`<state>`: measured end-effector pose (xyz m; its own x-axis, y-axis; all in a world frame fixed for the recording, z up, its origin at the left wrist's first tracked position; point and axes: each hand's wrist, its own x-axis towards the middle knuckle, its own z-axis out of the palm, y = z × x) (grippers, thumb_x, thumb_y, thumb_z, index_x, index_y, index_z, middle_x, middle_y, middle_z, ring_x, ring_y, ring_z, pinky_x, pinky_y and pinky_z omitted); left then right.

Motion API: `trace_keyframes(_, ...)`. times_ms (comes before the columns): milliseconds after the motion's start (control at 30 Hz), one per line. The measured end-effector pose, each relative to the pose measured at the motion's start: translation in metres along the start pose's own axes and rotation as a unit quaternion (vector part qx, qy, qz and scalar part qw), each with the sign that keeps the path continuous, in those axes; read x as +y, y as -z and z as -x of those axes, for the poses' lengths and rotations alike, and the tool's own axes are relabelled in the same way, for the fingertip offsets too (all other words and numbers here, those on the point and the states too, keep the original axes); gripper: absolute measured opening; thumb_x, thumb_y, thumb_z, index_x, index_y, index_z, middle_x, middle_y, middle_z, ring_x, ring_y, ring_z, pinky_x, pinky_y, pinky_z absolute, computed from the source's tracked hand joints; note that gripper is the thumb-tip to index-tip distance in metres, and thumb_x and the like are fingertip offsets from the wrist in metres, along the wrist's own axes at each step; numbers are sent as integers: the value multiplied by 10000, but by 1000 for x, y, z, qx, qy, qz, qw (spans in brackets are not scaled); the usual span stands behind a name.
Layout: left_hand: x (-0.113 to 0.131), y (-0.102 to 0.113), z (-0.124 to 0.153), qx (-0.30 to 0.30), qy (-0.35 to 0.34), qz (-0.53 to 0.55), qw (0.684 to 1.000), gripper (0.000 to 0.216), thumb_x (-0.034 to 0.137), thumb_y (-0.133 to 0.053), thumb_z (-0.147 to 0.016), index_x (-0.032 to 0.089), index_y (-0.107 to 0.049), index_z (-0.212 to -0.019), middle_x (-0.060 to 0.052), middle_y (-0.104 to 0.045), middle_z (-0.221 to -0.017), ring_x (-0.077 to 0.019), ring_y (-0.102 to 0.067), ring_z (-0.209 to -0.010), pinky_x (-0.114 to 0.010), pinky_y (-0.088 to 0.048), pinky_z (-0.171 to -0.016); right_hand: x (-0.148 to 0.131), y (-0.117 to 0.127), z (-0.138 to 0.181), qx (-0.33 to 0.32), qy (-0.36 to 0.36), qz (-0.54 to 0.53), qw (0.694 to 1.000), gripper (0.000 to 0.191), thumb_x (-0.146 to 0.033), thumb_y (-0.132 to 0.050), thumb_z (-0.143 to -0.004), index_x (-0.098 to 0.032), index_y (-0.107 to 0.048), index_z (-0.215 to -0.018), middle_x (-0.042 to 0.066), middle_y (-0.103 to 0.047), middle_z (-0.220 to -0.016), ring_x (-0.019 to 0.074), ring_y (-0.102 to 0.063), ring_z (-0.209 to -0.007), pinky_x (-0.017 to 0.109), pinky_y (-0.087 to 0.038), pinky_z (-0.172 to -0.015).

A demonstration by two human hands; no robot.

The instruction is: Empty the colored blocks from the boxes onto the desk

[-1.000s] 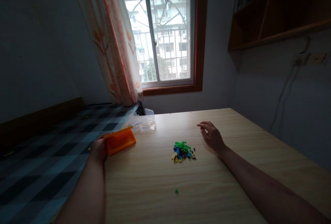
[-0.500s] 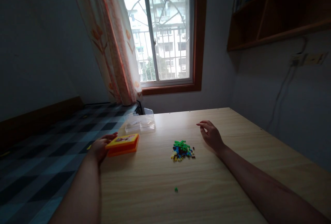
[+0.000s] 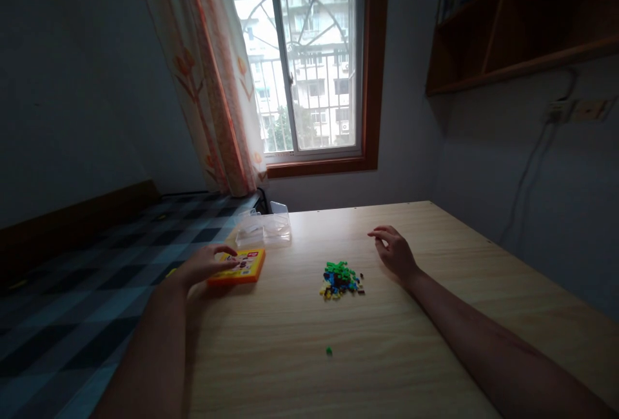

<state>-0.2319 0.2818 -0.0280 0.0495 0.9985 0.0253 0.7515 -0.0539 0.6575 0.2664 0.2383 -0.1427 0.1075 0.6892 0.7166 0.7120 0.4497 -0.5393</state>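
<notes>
My left hand (image 3: 209, 263) lies across the left part of a flat orange box (image 3: 251, 267) with a yellow printed top. Its fingers are stretched out over the lid, and the box sits closed on the table. To the right, my right hand (image 3: 393, 250) rests on the wood with loosely bent fingers, thumb apart, nothing in it. Between the hands is a small heap of toy building bricks (image 3: 341, 277), green on top with blue, black and yellow ones below. One loose green brick (image 3: 329, 350) lies nearer to me.
Clear plastic trays (image 3: 264, 231) stand behind the orange box at the table's far left. The wooden table (image 3: 271, 354) borders a bed with a checked cover (image 3: 97, 290) on the left. A window (image 3: 319, 84) is ahead, and a wall shelf (image 3: 483, 38) hangs at upper right.
The box's lid, tilted with a gap at its edge before, is now down flat. My left hand has moved from the box's left side onto its top. My right hand has stayed put.
</notes>
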Motion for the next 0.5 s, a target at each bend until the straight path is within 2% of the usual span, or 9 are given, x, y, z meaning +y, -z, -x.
trace_keyframes(133,11,-7,3,-75,-3,-93,993,546,466,-813,-414,218,-776,-899,-65,-766,-982,-356,-697,-968,-347,-548,-814,7,-2,0,-21,-11,7,1000,296,-157,-496,-861,-198,-768,-969,87,-685,-1060,212,-640,-1006,344,-522,-905)
trace_keyframes(233,16,-16,6,-96,-18,-134,986,574,407,-753,-443,209,-759,-982,-63,-768,-1034,-327,-707,-958,-319,-554,-797,10,-3,0,-41,-23,14,999,301,-140,-495,-847,-197,-769,-957,79,-700,-1035,207,-641,-1001,343,-498,-940)
trace_keyframes(400,27,-29,7,-63,-63,-207,974,530,347,-697,-526,201,-738,-1034,-87,-753,-1059,-331,-693,-986,-348,-538,-840,10,-5,1,-77,-41,18,996,315,-123,-501,-829,-213,-773,-959,56,-719,-1029,191,-650,-973,309,-501,-892)
trace_keyframes(500,46,-42,8,-29,-112,-238,964,450,355,-673,-629,185,-737,-1041,-132,-732,-1097,-362,-671,-1035,-408,-520,-896,9,-7,2,-94,-52,16,994,325,-112,-511,-811,-217,-777,-967,46,-730,-1026,182,-655,-952,291,-506,-867)
